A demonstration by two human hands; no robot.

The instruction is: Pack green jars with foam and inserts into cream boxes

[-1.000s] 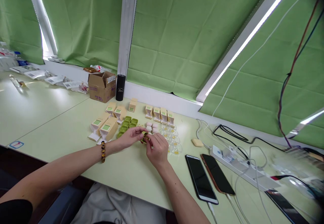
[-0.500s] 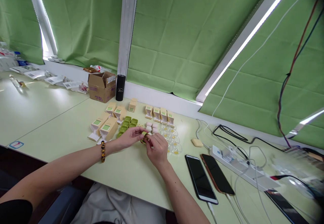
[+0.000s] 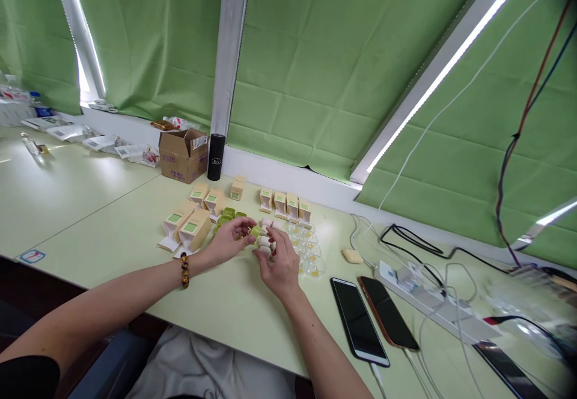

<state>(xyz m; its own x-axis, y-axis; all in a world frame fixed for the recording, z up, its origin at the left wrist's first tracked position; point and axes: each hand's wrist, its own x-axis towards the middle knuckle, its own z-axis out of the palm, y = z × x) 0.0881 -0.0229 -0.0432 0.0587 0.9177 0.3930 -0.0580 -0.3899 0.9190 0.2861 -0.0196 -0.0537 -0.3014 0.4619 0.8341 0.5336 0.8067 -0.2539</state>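
My left hand [image 3: 234, 238] is closed, its thumb and fingers pinching a small light-green square cup-like piece [image 3: 255, 231]. Beside it, my right hand [image 3: 280, 262] has thumb and fingers apart, close to a group of small white and pinkish round pieces [image 3: 264, 242]. These pieces show between the spread fingers and seem to lie on the table. Several green square cups [image 3: 229, 212] stand behind my left hand, which partly hides them. Clear plastic cups with yellow centres [image 3: 311, 247] are right of my right hand.
Opened cream boxes [image 3: 195, 229] stand left, more small boxes [image 3: 292, 207] behind. A black tumbler [image 3: 216, 157] and a cardboard box [image 3: 183, 155] are by the wall. Two phones [image 3: 359, 321] [image 3: 388, 312] and a power strip [image 3: 426, 297] with cables lie right.
My right hand has come off the green piece, and its fingers have spread. The green piece stays in my left hand, now turned and showing a lighter face. The camera view has shifted slightly.
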